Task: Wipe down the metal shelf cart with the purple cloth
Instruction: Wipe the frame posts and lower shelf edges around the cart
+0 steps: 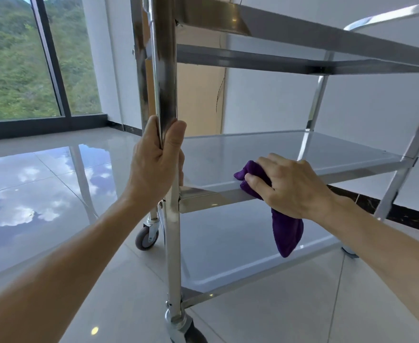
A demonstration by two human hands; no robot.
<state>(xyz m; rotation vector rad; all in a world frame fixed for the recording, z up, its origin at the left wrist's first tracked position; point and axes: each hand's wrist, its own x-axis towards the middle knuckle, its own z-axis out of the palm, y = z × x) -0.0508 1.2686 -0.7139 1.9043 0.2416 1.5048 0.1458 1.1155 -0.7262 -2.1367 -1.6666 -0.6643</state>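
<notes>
While glossy pale floor tiles (55,194) mirror clouds and sky across the room, the metal shelf cart (302,33) fills the centre and right of the view, seen from low down beside its near corner. It has 3 shelves: the top one crosses high above, the middle shelf (265,149) sits at hand level, and the bottom shelf (228,243) lies just above the floor. Behind and to the left, a tall window (10,58) with dark frames looks onto a green hillside, and a white wall (376,100) stands behind the cart.

At the near corner, the upright post (165,70) runs from the top of the view down to a caster (186,328) at the bottom edge; a 2nd caster (147,237) shows farther back on the left.

On that post, the left hand (154,167) grips just above the middle shelf, thumb on the right side of the tube and fingers curled round the far side.

To the right, the right hand (290,186) rests at the front edge of the middle shelf, its fingers curled down over the purple cloth (287,233) and its thumb pinching the bunched fabric. Part of the cloth lies on the shelf surface ahead of the fingers, while its longer end hangs down below the front rim, in front of the bottom shelf.
</notes>
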